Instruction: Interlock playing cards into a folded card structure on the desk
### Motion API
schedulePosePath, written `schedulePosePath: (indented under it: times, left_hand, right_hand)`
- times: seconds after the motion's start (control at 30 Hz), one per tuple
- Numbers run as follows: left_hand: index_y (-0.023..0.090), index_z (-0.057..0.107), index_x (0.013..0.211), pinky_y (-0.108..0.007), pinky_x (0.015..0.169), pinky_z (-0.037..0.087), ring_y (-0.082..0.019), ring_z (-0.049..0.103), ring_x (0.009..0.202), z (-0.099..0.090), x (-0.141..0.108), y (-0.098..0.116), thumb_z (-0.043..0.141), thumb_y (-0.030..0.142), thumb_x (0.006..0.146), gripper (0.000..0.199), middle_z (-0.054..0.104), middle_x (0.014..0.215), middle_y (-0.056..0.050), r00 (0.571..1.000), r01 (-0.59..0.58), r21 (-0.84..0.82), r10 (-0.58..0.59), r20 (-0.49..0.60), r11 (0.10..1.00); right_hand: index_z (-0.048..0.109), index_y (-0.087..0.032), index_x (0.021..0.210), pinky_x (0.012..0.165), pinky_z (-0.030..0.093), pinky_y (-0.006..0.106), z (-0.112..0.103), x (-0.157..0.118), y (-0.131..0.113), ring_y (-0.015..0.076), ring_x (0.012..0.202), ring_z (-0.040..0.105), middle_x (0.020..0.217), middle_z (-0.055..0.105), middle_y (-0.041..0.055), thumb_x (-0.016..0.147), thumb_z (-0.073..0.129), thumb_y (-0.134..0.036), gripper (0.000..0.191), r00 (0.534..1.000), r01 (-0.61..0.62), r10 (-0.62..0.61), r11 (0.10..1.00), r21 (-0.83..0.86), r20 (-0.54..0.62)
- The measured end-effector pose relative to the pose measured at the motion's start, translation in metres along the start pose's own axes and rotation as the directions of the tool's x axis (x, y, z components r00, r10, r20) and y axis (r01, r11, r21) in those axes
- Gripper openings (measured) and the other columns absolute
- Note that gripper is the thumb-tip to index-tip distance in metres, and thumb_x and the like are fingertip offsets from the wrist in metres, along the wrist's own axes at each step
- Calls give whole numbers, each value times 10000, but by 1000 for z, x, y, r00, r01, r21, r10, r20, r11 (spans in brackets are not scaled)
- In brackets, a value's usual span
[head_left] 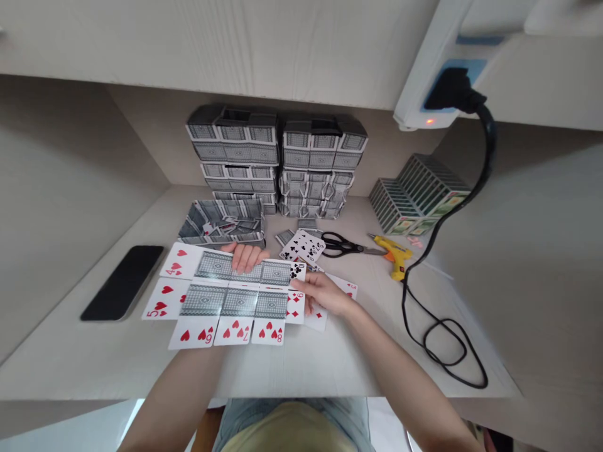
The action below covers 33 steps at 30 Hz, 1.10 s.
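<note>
Bare worktop (301, 367) at near edge. Above it, panel of joined playing cards (242, 301), patterned backs mid-panel, hearts toward near and left edges. Right hand (325, 293) pinches panel's right end, thumb on top. Left hand (247, 257) under panel, fingers hooked over far edge, gripping; palm hidden. Black phone (123, 284) lies left. Beyond: loose cards (305, 246), black-handled scissors (352, 248), yellow glue gun (399, 256) at right. Farther, open card-patterned box (230, 208) holding small pieces. Against back, stacked card-patterned boxes (325, 158).
</note>
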<state>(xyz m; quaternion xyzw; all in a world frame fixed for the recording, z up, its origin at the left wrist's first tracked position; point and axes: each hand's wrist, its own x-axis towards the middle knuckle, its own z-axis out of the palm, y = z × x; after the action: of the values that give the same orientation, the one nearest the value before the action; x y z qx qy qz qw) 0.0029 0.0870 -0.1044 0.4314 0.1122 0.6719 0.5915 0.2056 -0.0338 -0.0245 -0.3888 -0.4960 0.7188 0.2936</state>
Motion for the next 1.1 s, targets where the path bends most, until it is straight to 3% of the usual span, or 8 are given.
schedulePosePath:
  times: [0.23,0.37,0.43,0.5,0.53,0.6,0.97,1.1]
  left_hand:
    - [213,261,371,-307,450,275,-100,75,267,3,-4,7,117,443,882,579,-30,294,52,996,-87,-173,86,-13,981]
    - [194,193,381,-304,420,230,-83,5,264,7,-1,14,101,495,875,586,-84,298,58,998,-62,-193,54,-43,979]
    - [194,177,386,-302,409,209,-80,-17,266,9,2,17,92,516,868,585,-99,288,62,998,-43,-195,32,-59,980]
    - [200,164,394,-304,402,197,-80,-35,266,12,5,18,68,525,865,580,-114,271,68,997,-16,-192,3,-72,981]
    - [203,156,401,-307,401,197,-80,-45,265,14,5,18,46,524,865,575,-125,266,72,997,-3,-192,-12,-76,981]
    - [208,137,416,-317,404,200,-82,-59,257,18,6,17,-10,515,863,562,-143,265,78,996,24,-196,-40,-79,980]
    - [213,160,433,-316,410,203,-85,-7,238,14,8,15,-15,473,869,537,-84,233,78,988,125,-233,-142,-58,964]
    - [214,180,433,-313,423,199,-91,20,254,8,7,12,41,457,874,522,-62,239,72,985,146,-239,-163,-56,960]
  right_hand:
    - [574,-139,701,352,387,195,-1,0,0,88,358,505,496,593,-29,641,657,-494,370,999,37,-36,996,-77,15]
    - [577,-146,723,320,335,194,-9,2,-2,77,327,461,531,610,-1,752,495,-551,415,983,89,-101,992,-84,-156]
    - [592,-153,775,324,323,206,-18,4,-2,82,349,466,644,649,35,778,450,-539,411,916,137,-190,976,-169,-353]
    - [603,-162,781,415,392,227,-30,6,1,108,450,520,707,661,54,756,512,-469,321,753,137,-340,919,-371,-564]
    - [615,-167,789,520,440,248,-36,7,3,139,572,571,735,664,60,739,545,-422,269,660,106,-430,865,-490,-616]
    - [625,-173,821,660,456,290,-45,9,7,167,702,595,802,671,65,745,532,-356,219,574,2,-519,774,-633,-634]
    - [575,-205,860,617,422,266,-39,14,13,160,629,610,698,675,17,703,614,-380,239,690,-155,-430,699,-699,-583]
    - [567,-210,893,624,400,272,-31,15,8,182,670,617,698,678,25,718,600,-421,276,659,-255,-429,646,-720,-618]
